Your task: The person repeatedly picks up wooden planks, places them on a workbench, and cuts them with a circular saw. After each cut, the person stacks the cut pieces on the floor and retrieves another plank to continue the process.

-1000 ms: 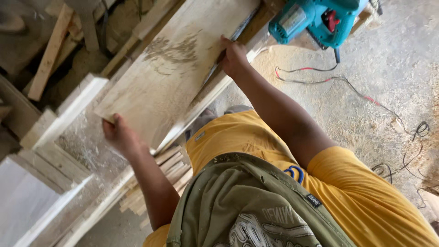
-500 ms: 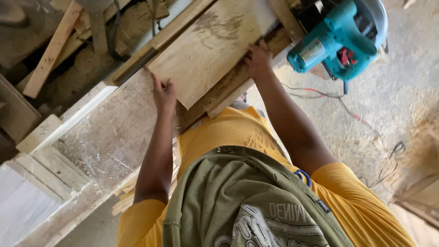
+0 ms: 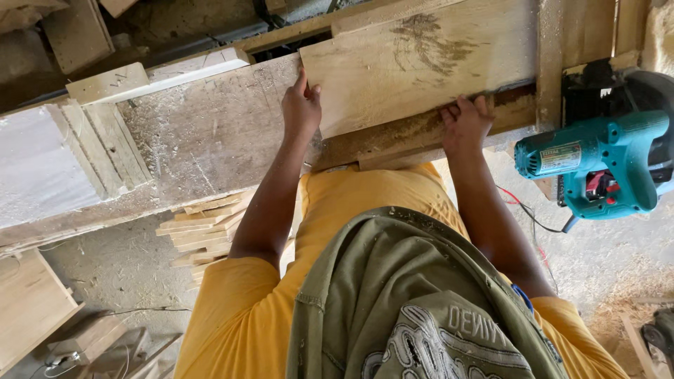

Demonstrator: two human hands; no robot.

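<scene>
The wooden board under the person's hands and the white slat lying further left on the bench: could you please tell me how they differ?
The wooden board is wide and tan, with a dark smudge on its face; the white slat is narrow, pale and bears no such smudge. The left hand rests on the board's end and the right hand on its near edge, while no hand touches the slat. Both are flat sawn timber lying on the dusty workbench.

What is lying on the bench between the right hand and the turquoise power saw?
In the head view, only a short stretch of wooden bench lies between the right hand and the turquoise power saw; nothing loose shows.
</scene>
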